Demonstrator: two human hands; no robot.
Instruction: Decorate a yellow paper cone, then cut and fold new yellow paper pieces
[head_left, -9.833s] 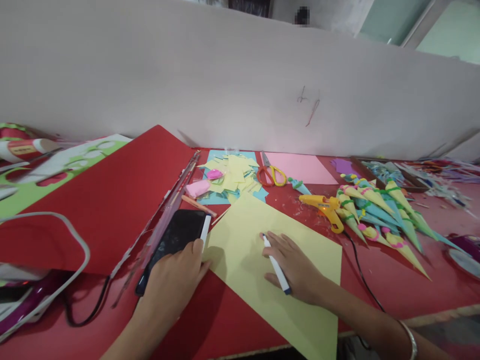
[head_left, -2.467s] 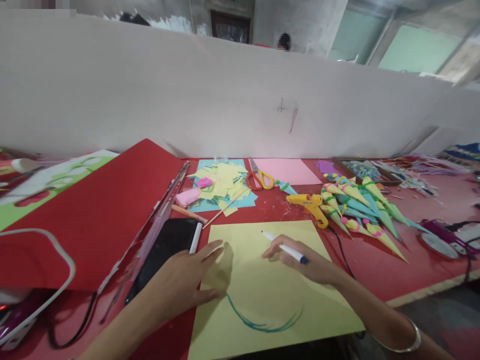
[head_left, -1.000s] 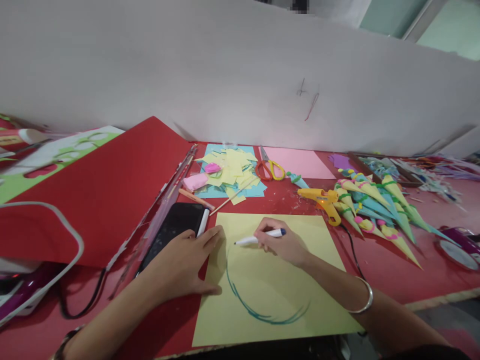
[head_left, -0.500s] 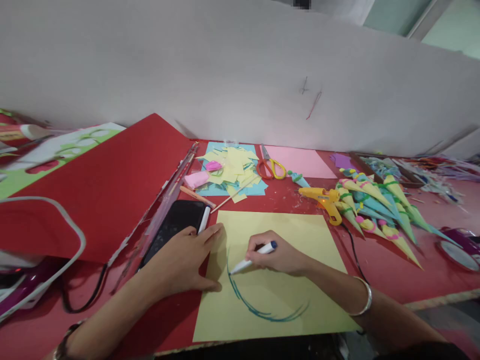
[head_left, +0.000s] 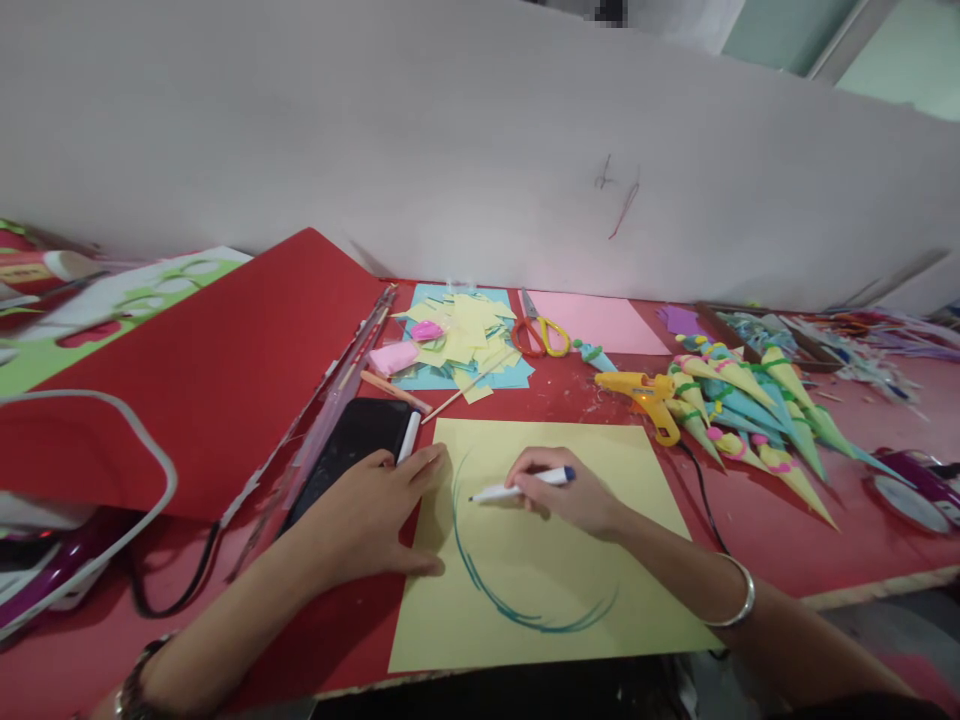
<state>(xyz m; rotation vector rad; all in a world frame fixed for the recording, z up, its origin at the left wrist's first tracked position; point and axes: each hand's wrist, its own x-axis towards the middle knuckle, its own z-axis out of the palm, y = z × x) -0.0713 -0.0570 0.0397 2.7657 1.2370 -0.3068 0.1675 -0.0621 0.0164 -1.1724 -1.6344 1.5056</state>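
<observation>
A yellow sheet of paper (head_left: 570, 600) lies before me, marked with a rough dark-teal arc (head_left: 489, 592) down its left side and along its lower part. My right hand (head_left: 559, 490) pinches a white marker (head_left: 499, 491) with a dark blue end; its tip points left, inside the arc. Fingers spread, my left hand (head_left: 375, 520) rests along the sheet's left edge, thumb and fingertips on the paper. Close to those fingers are a second white marker (head_left: 409, 437) and a black phone (head_left: 356, 440).
Behind the sheet lie yellow paper scraps (head_left: 469, 330), scissors (head_left: 540, 335) and pink paper (head_left: 592, 320). A yellow glue gun (head_left: 641, 392) and a pile of paper cones (head_left: 750, 400) stand to the right. Large red card (head_left: 225, 370) and a white cable (head_left: 142, 430) are on the left.
The marker in my right hand has moved up and slightly right, off the arc's left side. The arc's line now reaches higher on the left. My left hand stays put.
</observation>
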